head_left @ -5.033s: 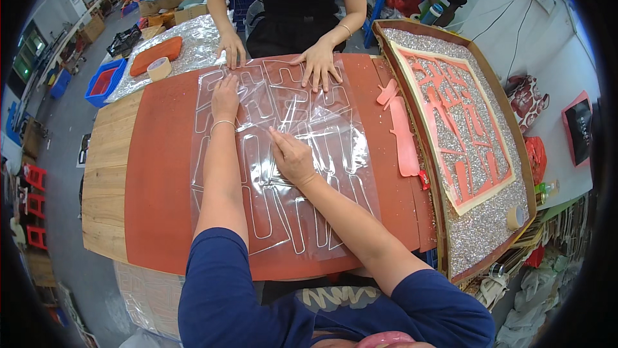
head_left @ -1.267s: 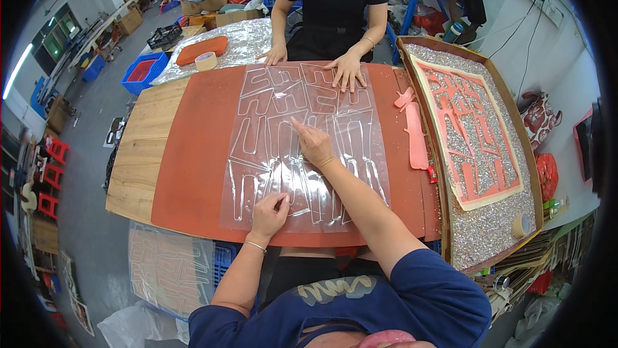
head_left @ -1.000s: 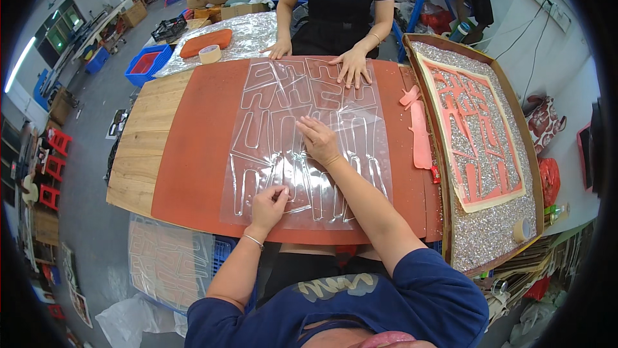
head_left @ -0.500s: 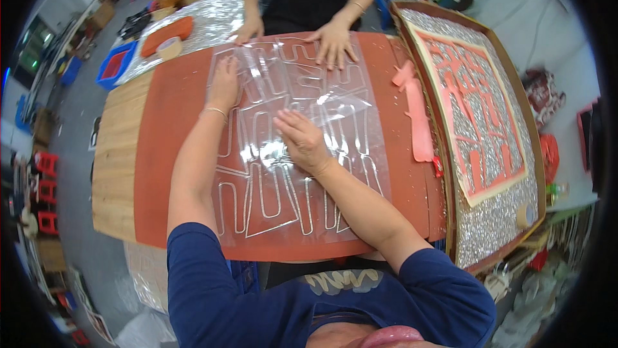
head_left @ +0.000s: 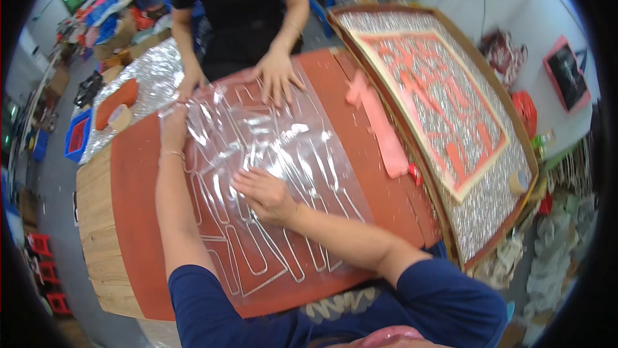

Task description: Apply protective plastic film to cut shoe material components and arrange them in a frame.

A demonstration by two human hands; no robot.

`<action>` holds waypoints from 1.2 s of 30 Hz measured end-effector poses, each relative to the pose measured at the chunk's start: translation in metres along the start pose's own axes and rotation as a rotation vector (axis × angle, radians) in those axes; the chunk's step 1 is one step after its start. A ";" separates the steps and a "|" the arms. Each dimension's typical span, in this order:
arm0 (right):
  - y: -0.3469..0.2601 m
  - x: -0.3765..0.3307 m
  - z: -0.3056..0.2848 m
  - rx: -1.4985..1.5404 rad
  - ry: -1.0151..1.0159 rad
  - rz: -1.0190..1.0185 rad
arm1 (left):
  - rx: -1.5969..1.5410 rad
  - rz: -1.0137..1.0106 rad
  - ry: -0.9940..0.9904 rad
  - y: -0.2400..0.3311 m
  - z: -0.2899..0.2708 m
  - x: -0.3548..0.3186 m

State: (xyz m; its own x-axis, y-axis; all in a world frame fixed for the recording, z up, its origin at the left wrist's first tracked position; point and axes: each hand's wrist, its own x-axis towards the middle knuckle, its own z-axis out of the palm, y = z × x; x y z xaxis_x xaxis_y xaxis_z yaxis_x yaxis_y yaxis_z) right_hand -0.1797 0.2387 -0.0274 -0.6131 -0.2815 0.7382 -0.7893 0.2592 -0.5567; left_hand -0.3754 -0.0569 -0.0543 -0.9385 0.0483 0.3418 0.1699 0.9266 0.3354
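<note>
1. Left hand (head_left: pixel 172 126) moved: a second ago I had it at the near edge of the clear sheet (head_left: pixel 290 148), now it's up at the far left corner.
2. Red mat (head_left: pixel 145 219): biggest thing, under both hands, showing left of the left fingers.
3. Brown-rimmed tray (head_left: pixel 415 148), glittery silver inside, well right of the right fingers.
4. Clear sheet with looped outlines: on the mat, directly under the right fingers, left fingers at its corner. Creased and glossy just beyond the right fingers.
5. Pink strips (head_left: pixel 383 132): on the table, between right fingers and tray.
6. Right hand (head_left: pixel 267 197): palm down, fingers straight and together on the sheet, gripping nothing.
7. Left fingers: blurred; I can't tell if they pinch the corner.
8. Co-worker's hand (head_left: pixel 278 74): spread on the sheet beyond my right fingers; the other sits near my left fingertips.
9. Tape roll (head_left: pixel 518 182): in the tray, far right of the right fingers.
</note>
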 end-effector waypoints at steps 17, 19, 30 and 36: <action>-0.010 0.002 -0.004 0.043 -0.008 0.014 | 0.350 0.191 0.060 -0.003 -0.001 0.004; -0.006 0.000 -0.005 0.015 -0.085 0.030 | 0.425 0.145 0.173 0.002 0.001 0.000; 0.009 -0.015 0.012 0.069 -0.050 0.117 | 0.387 -0.126 -0.029 0.012 -0.019 -0.013; -0.001 -0.001 0.005 0.089 0.008 0.049 | 0.471 0.230 0.057 -0.014 -0.008 0.003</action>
State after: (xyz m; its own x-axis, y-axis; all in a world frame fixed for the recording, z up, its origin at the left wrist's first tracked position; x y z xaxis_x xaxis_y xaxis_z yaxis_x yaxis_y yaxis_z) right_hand -0.1788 0.2341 -0.0293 -0.6511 -0.2633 0.7118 -0.7584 0.1894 -0.6236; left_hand -0.3780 -0.0724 -0.0510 -0.8730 0.2618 0.4114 0.2035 0.9623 -0.1803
